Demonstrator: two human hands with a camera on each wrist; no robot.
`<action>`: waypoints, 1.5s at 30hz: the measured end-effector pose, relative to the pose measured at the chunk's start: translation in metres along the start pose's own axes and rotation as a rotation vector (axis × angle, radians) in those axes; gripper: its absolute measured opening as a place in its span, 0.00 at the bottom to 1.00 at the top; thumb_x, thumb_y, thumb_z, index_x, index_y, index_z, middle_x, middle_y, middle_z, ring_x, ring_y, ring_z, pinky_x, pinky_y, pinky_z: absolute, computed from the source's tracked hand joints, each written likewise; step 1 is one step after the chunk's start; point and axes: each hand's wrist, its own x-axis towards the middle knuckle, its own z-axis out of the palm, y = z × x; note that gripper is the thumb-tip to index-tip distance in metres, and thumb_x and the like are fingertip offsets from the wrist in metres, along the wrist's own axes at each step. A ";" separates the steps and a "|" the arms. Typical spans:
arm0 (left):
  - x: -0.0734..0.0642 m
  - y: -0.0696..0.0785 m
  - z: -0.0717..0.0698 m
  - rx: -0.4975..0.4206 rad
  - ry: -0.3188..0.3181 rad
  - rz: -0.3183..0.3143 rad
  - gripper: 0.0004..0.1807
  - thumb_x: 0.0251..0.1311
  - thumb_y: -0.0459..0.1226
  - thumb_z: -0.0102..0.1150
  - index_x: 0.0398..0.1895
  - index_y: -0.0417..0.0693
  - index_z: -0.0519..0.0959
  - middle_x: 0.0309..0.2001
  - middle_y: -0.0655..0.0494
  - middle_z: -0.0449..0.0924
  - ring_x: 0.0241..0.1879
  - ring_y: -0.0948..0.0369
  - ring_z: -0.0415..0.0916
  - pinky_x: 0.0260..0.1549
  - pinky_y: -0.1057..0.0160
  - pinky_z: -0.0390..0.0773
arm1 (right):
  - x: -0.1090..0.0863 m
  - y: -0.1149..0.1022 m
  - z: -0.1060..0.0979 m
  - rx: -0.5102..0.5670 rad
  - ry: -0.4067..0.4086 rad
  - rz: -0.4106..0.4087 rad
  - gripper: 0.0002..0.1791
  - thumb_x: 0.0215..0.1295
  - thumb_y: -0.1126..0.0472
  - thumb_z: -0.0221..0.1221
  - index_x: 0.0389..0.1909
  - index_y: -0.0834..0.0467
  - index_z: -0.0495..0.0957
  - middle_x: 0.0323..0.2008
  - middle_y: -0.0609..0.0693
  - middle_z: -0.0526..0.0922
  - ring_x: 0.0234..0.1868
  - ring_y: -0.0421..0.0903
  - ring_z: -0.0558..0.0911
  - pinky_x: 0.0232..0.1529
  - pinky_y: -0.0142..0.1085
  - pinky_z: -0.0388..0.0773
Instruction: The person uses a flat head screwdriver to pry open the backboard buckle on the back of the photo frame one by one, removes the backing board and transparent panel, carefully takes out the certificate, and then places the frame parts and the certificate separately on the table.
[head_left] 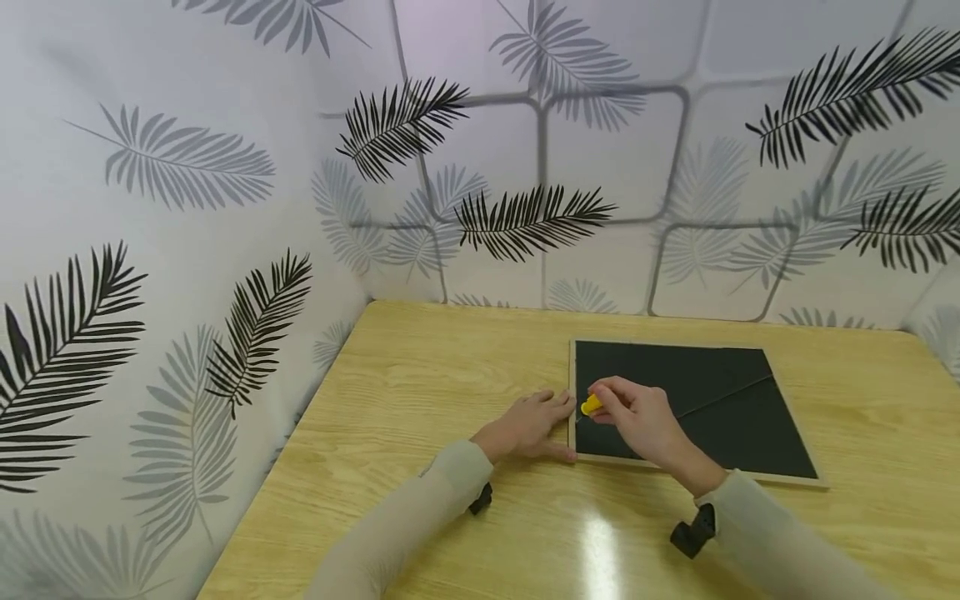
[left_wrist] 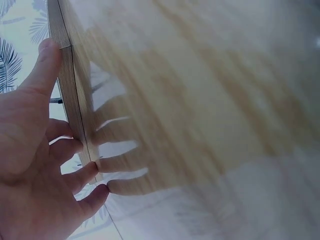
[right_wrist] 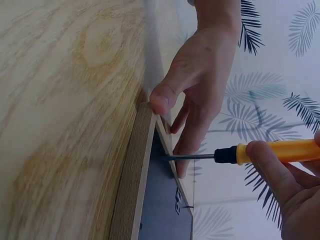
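Note:
A picture frame lies on the table with its black backing [head_left: 750, 442] facing up inside a thin wooden rim [head_left: 780, 480]. My right hand [head_left: 645, 421] grips a screwdriver [right_wrist: 292, 151] by its yellow handle. In the right wrist view, its metal shaft reaches to the inner edge of the rim, near the frame's corner, close to the left hand. My left hand [head_left: 528, 425] rests against the frame's left side, thumb at the near corner and fingers spread along the edge. The left wrist view shows the fingertips [left_wrist: 101, 190] on the wooden edge.
The frame stands on a glossy wood-grain table [head_left: 420, 367] that reflects light near its front. A thin line [head_left: 723, 397] runs slantwise across the backing. Small dark fittings [right_wrist: 178, 201] sit along it. Leaf-patterned walls [head_left: 495, 275] border the table behind and at the left.

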 end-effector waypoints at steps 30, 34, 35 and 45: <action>0.007 0.004 0.000 -0.021 -0.029 -0.011 0.52 0.54 0.69 0.46 0.76 0.56 0.43 0.75 0.58 0.39 0.72 0.55 0.40 0.65 0.49 0.53 | 0.013 0.003 -0.004 0.061 0.019 0.132 0.24 0.70 0.46 0.51 0.47 0.65 0.79 0.37 0.58 0.82 0.35 0.47 0.85 0.35 0.38 0.81; 0.007 0.007 -0.001 -0.039 -0.038 -0.006 0.52 0.55 0.69 0.47 0.76 0.55 0.44 0.75 0.57 0.40 0.72 0.55 0.40 0.66 0.50 0.52 | 0.010 -0.002 -0.010 -0.031 0.061 0.065 0.23 0.71 0.48 0.50 0.44 0.64 0.80 0.35 0.56 0.83 0.33 0.45 0.85 0.32 0.33 0.80; 0.007 0.007 -0.001 -0.042 -0.042 -0.009 0.52 0.55 0.69 0.47 0.76 0.55 0.44 0.75 0.58 0.40 0.72 0.56 0.40 0.66 0.51 0.51 | 0.009 -0.004 -0.014 -0.052 0.075 0.041 0.22 0.71 0.48 0.50 0.44 0.64 0.80 0.35 0.56 0.83 0.32 0.45 0.85 0.32 0.32 0.80; 0.000 0.016 0.000 0.018 -0.010 -0.094 0.54 0.54 0.69 0.48 0.76 0.51 0.44 0.75 0.54 0.42 0.72 0.51 0.43 0.65 0.50 0.52 | -0.001 0.002 -0.068 -0.062 0.187 0.051 0.28 0.74 0.48 0.43 0.52 0.70 0.75 0.41 0.66 0.81 0.32 0.42 0.85 0.31 0.32 0.80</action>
